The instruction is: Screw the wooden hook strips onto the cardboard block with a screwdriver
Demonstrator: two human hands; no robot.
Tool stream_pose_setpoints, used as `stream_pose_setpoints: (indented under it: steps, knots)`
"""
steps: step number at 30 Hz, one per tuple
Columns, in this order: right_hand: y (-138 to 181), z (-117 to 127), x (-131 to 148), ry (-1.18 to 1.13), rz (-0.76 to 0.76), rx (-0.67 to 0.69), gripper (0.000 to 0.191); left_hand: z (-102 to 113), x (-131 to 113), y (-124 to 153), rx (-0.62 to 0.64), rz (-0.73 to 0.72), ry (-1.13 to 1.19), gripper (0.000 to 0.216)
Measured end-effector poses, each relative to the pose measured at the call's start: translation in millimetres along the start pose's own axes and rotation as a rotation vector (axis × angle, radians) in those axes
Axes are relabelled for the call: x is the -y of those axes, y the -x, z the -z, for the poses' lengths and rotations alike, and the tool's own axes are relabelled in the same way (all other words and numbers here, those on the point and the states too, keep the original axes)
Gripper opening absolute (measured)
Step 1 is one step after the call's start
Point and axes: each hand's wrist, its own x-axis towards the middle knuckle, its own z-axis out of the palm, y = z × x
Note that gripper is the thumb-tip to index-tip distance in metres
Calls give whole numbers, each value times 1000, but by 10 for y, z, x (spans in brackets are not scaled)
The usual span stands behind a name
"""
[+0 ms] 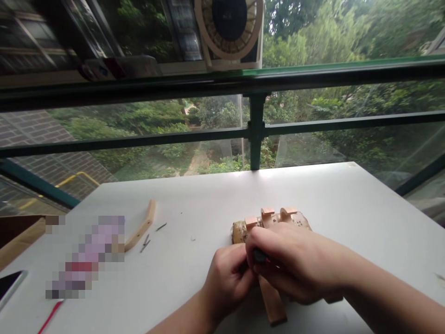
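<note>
My right hand (292, 260) is closed around a screwdriver (259, 255); only its dark handle end and a bit of red show, and its tip is hidden. My left hand (229, 273) is closed against the wooden piece (273, 301), its fingertips covered by my right hand. A flat strip of this piece sticks out toward me below both hands. Just beyond them lies a brown bundle in clear wrapping (239, 231). Curved wooden parts (267, 212) stand up along its top. Another wooden end (333, 300) shows under my right wrist.
On the white table (194, 287), a bent wooden bar with holes (141, 229) lies left, beside several dark screws (145, 243). A pixelated object (88, 257), a red cable (50, 317), a phone-like device (12, 287) and a cardboard box (24, 236) are farther left. A green railing (257, 130) stands behind.
</note>
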Motion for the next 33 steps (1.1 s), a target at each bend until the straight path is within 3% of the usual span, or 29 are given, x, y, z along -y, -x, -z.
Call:
stream_pose_setpoints:
  steps: [9, 17, 29, 33]
  knots:
    - [1, 39, -53, 15, -138, 37, 8, 17, -17, -29, 18, -33, -39, 20]
    - [3, 47, -65, 126, -99, -4, 13, 81, 51, -25, 45, -8, 62, 13]
    - [12, 38, -80, 65, -74, -15, 13, 76, 15, -72, -10, -137, -64, 7]
    - [14, 32, -96, 49, -41, -35, 15, 109, -7, -89, -33, -121, -115, 10]
